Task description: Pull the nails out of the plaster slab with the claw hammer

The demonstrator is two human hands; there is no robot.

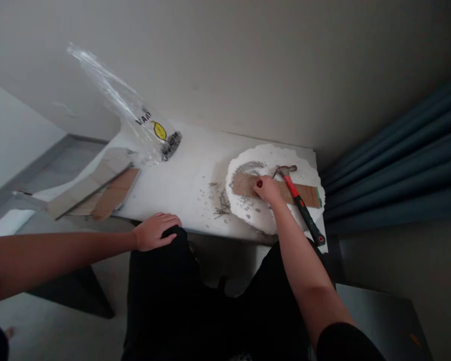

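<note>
My left hand lies flat on my left knee, fingers stretched out and holding nothing. On the right, my right hand is closed over a brown wooden board dotted with small holes at its left part. Whatever is between its fingertips is too small to make out; a dark red spot shows there. Beneath the board is a white mat with a scalloped edge, strewn with grey bits. A claw hammer with a red and black handle lies across the board, right of my hand.
Loose nails lie on the white table left of the mat. A clear plastic bag with a yellow print leans at the back left. Boards are stacked at the left end. A dark curtain hangs at right.
</note>
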